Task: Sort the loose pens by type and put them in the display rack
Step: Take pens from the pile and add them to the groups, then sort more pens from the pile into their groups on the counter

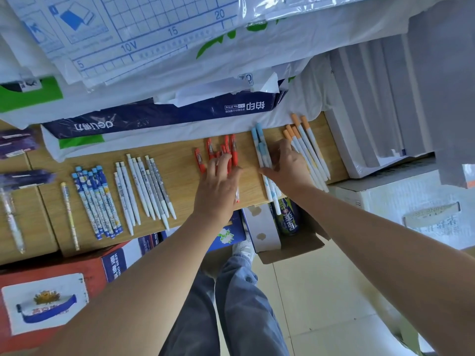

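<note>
The left hand [218, 186] lies flat with its fingers straight and spread, the fingertips resting on the red pens [226, 150] near the middle of the wooden board [180, 163]. Just right of it, the right hand [289, 168] covers the near part of the light-blue-capped pens [260, 145], thumb splayed out on the board (whether its fingers curl round any pen cannot be told). Touching that hand's right side is a row of orange-capped pens [304, 140]. Further left lie the plain white pens [144, 186], then the blue patterned pens [99, 201], then a single yellow-patterned pen [69, 214]. All the groups lie roughly parallel, pointing far to near. A dark blue paper pack [154, 116] sits along the far edge.
</note>
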The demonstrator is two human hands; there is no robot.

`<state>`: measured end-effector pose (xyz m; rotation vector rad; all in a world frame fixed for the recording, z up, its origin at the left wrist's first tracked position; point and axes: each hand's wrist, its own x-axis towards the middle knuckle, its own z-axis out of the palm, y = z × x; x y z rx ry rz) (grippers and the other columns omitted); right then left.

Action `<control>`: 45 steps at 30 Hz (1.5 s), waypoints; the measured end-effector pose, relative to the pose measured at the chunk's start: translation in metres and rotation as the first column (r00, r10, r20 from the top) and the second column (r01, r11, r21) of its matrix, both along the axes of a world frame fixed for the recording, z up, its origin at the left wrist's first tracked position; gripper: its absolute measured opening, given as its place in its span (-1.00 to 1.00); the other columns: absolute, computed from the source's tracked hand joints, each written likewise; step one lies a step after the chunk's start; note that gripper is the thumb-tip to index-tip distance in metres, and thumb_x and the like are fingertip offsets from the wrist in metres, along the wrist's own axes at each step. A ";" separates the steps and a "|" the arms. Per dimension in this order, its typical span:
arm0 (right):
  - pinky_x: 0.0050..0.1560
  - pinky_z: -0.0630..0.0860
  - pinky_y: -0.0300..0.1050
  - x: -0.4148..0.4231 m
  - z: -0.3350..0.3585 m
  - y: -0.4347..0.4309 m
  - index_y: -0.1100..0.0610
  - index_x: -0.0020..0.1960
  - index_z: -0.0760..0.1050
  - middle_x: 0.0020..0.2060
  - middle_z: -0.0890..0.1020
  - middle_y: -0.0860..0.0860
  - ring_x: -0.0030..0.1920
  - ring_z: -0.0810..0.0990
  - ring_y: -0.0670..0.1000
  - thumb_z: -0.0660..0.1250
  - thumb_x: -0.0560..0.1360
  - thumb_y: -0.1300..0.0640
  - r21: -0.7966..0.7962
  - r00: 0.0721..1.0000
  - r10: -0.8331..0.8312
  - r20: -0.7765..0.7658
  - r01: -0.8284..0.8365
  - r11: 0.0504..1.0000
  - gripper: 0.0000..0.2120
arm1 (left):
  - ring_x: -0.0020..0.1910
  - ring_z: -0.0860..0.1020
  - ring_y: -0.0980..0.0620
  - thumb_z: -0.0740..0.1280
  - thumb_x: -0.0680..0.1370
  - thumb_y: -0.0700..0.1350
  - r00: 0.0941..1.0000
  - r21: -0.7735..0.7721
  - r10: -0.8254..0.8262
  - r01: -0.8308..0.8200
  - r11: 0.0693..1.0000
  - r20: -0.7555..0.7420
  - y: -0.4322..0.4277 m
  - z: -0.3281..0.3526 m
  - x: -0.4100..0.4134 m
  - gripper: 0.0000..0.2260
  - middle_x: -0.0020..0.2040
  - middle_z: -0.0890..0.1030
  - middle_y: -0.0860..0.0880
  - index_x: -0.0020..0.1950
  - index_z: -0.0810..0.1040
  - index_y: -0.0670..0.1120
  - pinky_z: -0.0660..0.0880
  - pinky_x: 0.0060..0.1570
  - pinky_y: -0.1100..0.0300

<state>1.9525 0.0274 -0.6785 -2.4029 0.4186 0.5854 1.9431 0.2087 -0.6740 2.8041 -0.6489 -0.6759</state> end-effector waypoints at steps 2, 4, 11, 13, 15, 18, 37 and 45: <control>-0.19 0.50 -0.08 -0.003 -0.003 -0.003 0.23 0.02 0.46 -0.18 0.55 0.05 -0.20 0.52 0.04 0.51 0.38 0.11 0.039 0.999 -0.032 0.021 0.032 0.999 -0.66 | 0.32 0.32 -0.19 0.56 0.29 -0.14 1.000 0.006 0.002 -0.002 1.000 -0.003 0.001 0.002 0.000 -0.44 0.38 0.32 -0.16 0.25 0.46 -0.07 0.43 0.24 -0.07; -0.19 0.53 -0.08 -0.001 -0.005 -0.004 0.20 -0.07 0.52 -0.22 0.59 0.03 -0.21 0.56 0.03 0.50 0.40 0.11 0.057 0.997 -0.063 0.043 0.060 0.997 -0.77 | 0.32 0.31 -0.18 0.54 0.32 -0.10 1.000 0.013 -0.003 0.003 1.000 0.000 0.001 0.004 0.001 -0.46 0.39 0.30 -0.15 0.26 0.45 -0.06 0.41 0.25 -0.07; -0.29 0.36 -0.17 0.024 -0.009 0.003 0.19 -0.09 0.54 -0.25 0.58 0.03 -0.26 0.50 0.00 0.43 0.46 0.05 -0.026 0.993 -0.093 0.076 0.095 0.995 -0.79 | 0.32 0.30 -0.18 0.52 0.36 -0.08 1.000 -0.002 -0.005 0.005 1.000 0.003 0.003 0.005 0.003 -0.49 0.38 0.31 -0.15 0.27 0.45 -0.05 0.39 0.27 -0.07; -0.35 0.33 -0.18 0.024 -0.008 0.005 0.19 -0.10 0.53 -0.27 0.57 0.02 -0.28 0.49 -0.01 0.41 0.48 0.03 -0.040 0.992 -0.089 0.089 0.093 0.995 -0.79 | 0.33 0.30 -0.19 0.50 0.37 -0.07 1.000 -0.022 -0.001 0.001 1.000 -0.006 0.004 0.006 0.003 -0.50 0.38 0.31 -0.16 0.27 0.45 -0.06 0.37 0.28 -0.09; -0.39 0.34 -0.18 0.022 -0.003 0.008 0.17 -0.10 0.53 -0.29 0.57 0.01 -0.30 0.50 0.00 0.38 0.50 0.02 -0.029 0.990 -0.085 0.115 0.088 0.996 -0.80 | 0.32 0.32 -0.19 0.49 0.38 -0.08 1.000 -0.053 0.002 -0.002 0.999 -0.003 0.005 0.009 0.004 -0.52 0.37 0.33 -0.18 0.27 0.47 -0.07 0.39 0.27 -0.10; -0.31 0.47 -0.11 0.018 0.007 0.017 0.15 -0.09 0.53 -0.30 0.58 -0.01 -0.31 0.53 0.01 0.35 0.52 0.04 0.020 0.991 -0.020 0.133 0.018 1.000 -0.84 | 0.25 0.39 -0.18 0.46 0.39 -0.12 0.999 -0.104 0.033 -0.030 0.994 0.030 0.009 0.019 0.006 -0.59 0.29 0.39 -0.17 0.22 0.51 -0.10 0.44 0.20 -0.07; -0.06 0.46 -0.17 -0.001 0.085 0.326 0.08 0.20 0.53 0.10 0.62 -0.01 -0.05 0.60 -0.01 0.30 0.55 0.09 0.200 0.880 0.467 0.087 -0.475 0.857 -0.76 | 0.15 0.45 -0.10 0.28 0.53 -0.14 0.873 0.021 0.487 -0.487 0.873 0.000 0.318 0.073 -0.040 -0.81 0.14 0.51 -0.06 0.13 0.54 -0.06 0.38 0.07 0.06; 0.12 0.50 -0.01 -0.028 0.046 0.508 -0.03 0.45 0.30 0.32 0.36 0.11 0.14 0.53 0.14 0.27 0.56 0.08 0.079 0.819 0.572 -0.046 -0.568 0.820 -0.53 | 0.45 0.23 -0.10 0.24 0.54 -0.12 0.893 0.052 0.447 -0.444 0.895 -0.061 0.501 0.054 -0.075 -0.58 0.44 0.33 -0.07 0.42 0.37 -0.05 0.30 0.35 -0.01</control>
